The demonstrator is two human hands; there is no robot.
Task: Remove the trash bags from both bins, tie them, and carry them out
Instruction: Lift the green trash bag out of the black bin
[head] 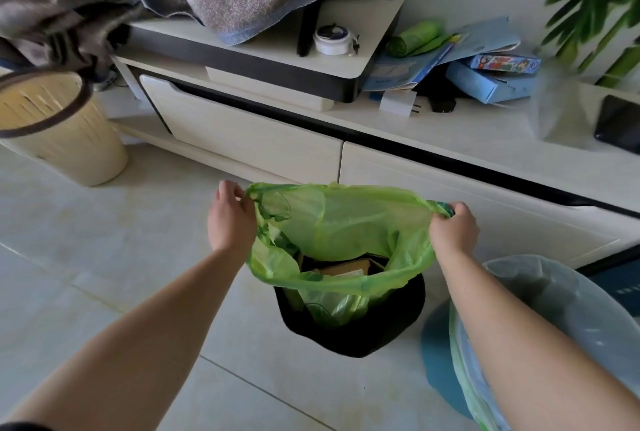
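Above the black bin [353, 323] on the floor, the left hand [230, 219] and right hand [452, 229] pinch opposite rim edges of the green trash bag [346, 226], fingers clenched, its lower part inside the bin.

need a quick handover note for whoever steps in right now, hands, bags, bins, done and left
Left hand: pinching the left edge of the green bag.
Right hand: gripping the bag's right edge.
The bag's mouth is stretched open; its bottom is still inside the black bin, trash inside.
A second bag, clear, sits by the right forearm; I cannot tell whether it is tied.
Beige bin, far left, has no bag.
Left: lift the green bag out, tie it, carry both out.
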